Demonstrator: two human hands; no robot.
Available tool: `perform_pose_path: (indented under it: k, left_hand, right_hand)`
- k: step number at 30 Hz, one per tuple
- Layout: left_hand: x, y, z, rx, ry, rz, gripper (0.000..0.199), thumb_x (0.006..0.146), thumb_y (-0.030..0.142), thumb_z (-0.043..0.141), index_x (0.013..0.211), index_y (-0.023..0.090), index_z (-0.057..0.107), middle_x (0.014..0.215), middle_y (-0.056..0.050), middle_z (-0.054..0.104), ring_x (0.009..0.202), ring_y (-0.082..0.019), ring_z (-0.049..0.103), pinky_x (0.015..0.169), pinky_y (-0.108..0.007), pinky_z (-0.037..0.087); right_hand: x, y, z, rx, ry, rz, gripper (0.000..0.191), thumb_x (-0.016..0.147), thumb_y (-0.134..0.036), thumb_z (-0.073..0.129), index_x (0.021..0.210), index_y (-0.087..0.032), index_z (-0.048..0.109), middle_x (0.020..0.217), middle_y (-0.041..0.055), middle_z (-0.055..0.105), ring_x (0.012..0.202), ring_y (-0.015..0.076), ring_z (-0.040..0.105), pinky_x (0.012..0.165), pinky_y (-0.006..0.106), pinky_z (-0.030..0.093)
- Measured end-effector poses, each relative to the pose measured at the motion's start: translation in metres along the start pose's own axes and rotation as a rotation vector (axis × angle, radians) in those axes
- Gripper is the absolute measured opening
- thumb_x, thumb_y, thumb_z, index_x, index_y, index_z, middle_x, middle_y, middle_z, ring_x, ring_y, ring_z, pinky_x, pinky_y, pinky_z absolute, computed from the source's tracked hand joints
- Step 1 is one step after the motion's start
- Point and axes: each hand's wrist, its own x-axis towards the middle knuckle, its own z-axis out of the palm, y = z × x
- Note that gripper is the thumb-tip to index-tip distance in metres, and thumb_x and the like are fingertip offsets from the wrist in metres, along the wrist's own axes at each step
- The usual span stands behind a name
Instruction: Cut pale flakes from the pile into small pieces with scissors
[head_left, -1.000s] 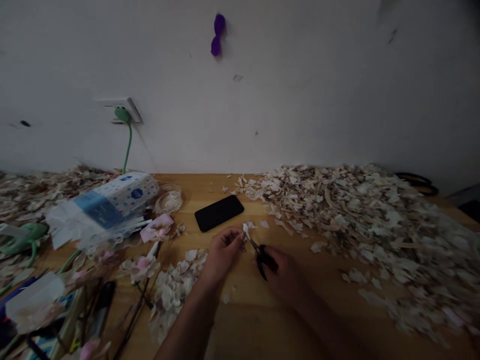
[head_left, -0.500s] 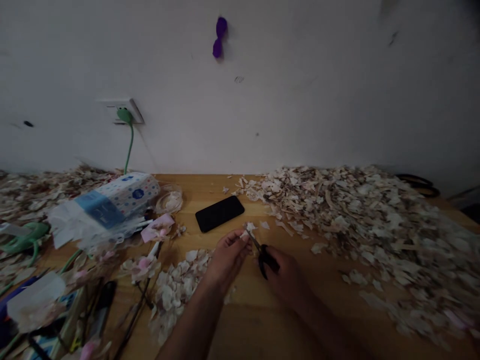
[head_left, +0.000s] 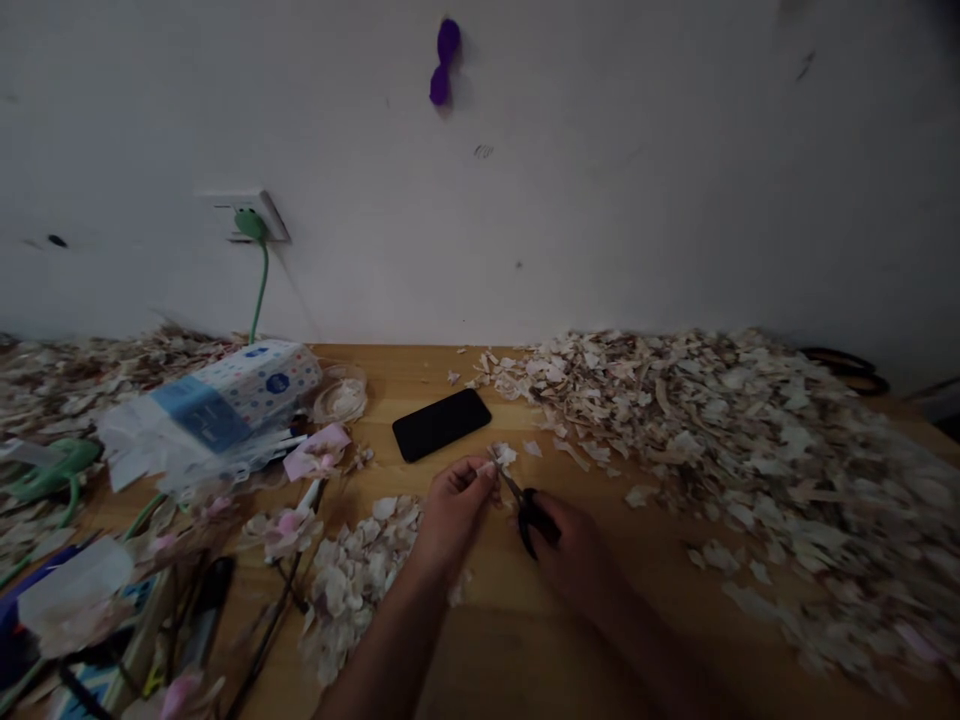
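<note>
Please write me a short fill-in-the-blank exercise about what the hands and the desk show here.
1. The right hand holds small black ____.
2. The left hand pinches a pale scrap at the tips of the ____.
3. The black phone lies flat on the ____ table.
4. The biggest heap of shavings lies to the ____ of the phone.

Missing words: scissors; blades; wooden; right
</note>
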Motion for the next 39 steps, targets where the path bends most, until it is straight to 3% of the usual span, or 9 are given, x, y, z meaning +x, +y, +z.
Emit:
perform_pose_path:
  k: [8, 16, 20, 26, 32, 39]
  left_hand:
    - [-0.002, 0.014, -0.003, 0.125, -0.028, 0.004, 0.032, 0.066, 0.044, 0.077, 0.067, 0.015, 0.063, 0.056, 0.002, 0.058, 0.052, -0.008, 0.050, 0.056, -0.020, 0.040]
    - [-0.004, -0.004, 0.009, -0.352, -0.031, -0.113, 0.026, 0.061, 0.027, 0.083, 0.075, 0.014, 0.066, 0.069, 0.000, 0.065, 0.061, -0.008, 0.057, 0.062, -0.019, 0.046]
    - [-0.006, -0.008, 0.017, -0.433, 0.019, -0.061, 0.023, 0.063, 0.027, 0.082, 0.072, 0.014, 0.066, 0.067, 0.000, 0.065, 0.060, -0.007, 0.057, 0.062, -0.019, 0.046]
    - [-0.002, -0.011, 0.008, -0.203, 0.004, 0.009, 0.024, 0.068, 0.035, 0.078, 0.070, 0.015, 0.065, 0.063, 0.001, 0.061, 0.058, -0.008, 0.054, 0.059, -0.020, 0.043]
    - [-0.002, 0.010, -0.001, 0.088, -0.015, 0.028, 0.032, 0.065, 0.044, 0.078, 0.069, 0.015, 0.065, 0.061, 0.001, 0.060, 0.054, -0.009, 0.052, 0.056, -0.021, 0.042]
    - [-0.003, 0.017, -0.001, 0.158, -0.021, 0.040, 0.032, 0.065, 0.045, 0.077, 0.068, 0.015, 0.065, 0.060, 0.000, 0.060, 0.054, -0.011, 0.053, 0.056, -0.022, 0.042]
  right_hand:
    - [0.000, 0.002, -0.001, 0.010, -0.023, -0.005, 0.021, 0.080, -0.028, 0.054, 0.097, -0.019, 0.063, 0.094, 0.0078, 0.070, 0.085, 0.0233, 0.064, 0.078, 0.035, 0.048]
    - [0.000, 0.003, 0.001, 0.013, 0.018, -0.012, 0.021, 0.081, -0.026, 0.051, 0.097, -0.019, 0.063, 0.095, 0.0083, 0.070, 0.088, 0.0242, 0.065, 0.078, 0.034, 0.049]
    - [-0.001, 0.006, 0.002, 0.005, 0.017, -0.029, 0.020, 0.082, -0.027, 0.050, 0.095, -0.020, 0.063, 0.094, 0.0088, 0.070, 0.087, 0.0241, 0.065, 0.078, 0.035, 0.049]
    - [-0.001, 0.005, 0.000, -0.025, 0.009, -0.018, 0.021, 0.079, -0.026, 0.051, 0.095, -0.020, 0.064, 0.098, 0.0095, 0.070, 0.089, 0.0251, 0.065, 0.079, 0.036, 0.050]
    - [0.000, 0.006, 0.000, 0.004, -0.027, 0.000, 0.020, 0.081, -0.030, 0.053, 0.095, -0.020, 0.065, 0.092, 0.0080, 0.071, 0.086, 0.0243, 0.066, 0.077, 0.035, 0.050]
    - [0.000, 0.002, -0.002, -0.008, -0.029, 0.000, 0.022, 0.081, -0.034, 0.055, 0.096, -0.020, 0.063, 0.094, 0.0086, 0.071, 0.086, 0.0248, 0.065, 0.078, 0.035, 0.050]
